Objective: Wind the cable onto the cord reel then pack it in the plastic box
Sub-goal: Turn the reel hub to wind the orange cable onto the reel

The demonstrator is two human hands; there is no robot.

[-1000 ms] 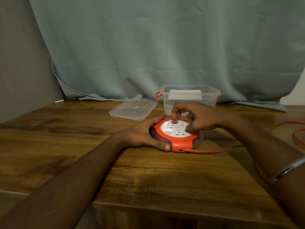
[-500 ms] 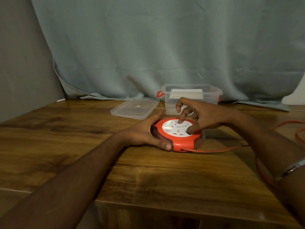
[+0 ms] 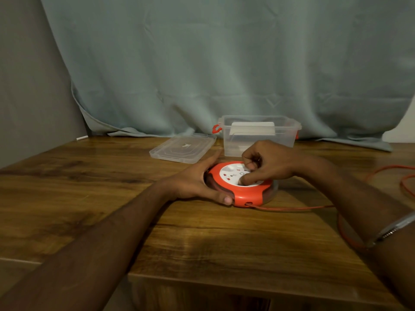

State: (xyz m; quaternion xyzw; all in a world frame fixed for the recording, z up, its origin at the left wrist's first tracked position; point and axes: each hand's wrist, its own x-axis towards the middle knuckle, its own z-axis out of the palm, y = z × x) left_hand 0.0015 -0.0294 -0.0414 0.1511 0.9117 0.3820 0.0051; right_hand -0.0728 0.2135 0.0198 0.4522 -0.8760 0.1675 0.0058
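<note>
A round orange cord reel [image 3: 247,196] with a white socket face lies flat on the wooden table [image 3: 112,198]. My left hand [image 3: 195,182] grips its left rim, thumb on the front edge. Fingers of my right hand [image 3: 267,164] are curled and pressed onto the white face. An orange cable [image 3: 292,208] leaves the reel's front slot, runs right under my right forearm and loops at the table's right side. Behind the reel stands the clear plastic box [image 3: 258,135] with orange latches, open. Its clear lid [image 3: 183,148] lies flat to the left of it.
A grey-green curtain [image 3: 224,63] hangs behind the table and drapes onto its back edge. A grey wall is at the left. The table's front edge runs across the lower part of the view. A metal bangle [image 3: 393,227] is on my right wrist.
My right hand has turned on the reel's white face, its fingers curling in from a more spread pose. My left hand stays on the rim. The reel has not shifted on the table.
</note>
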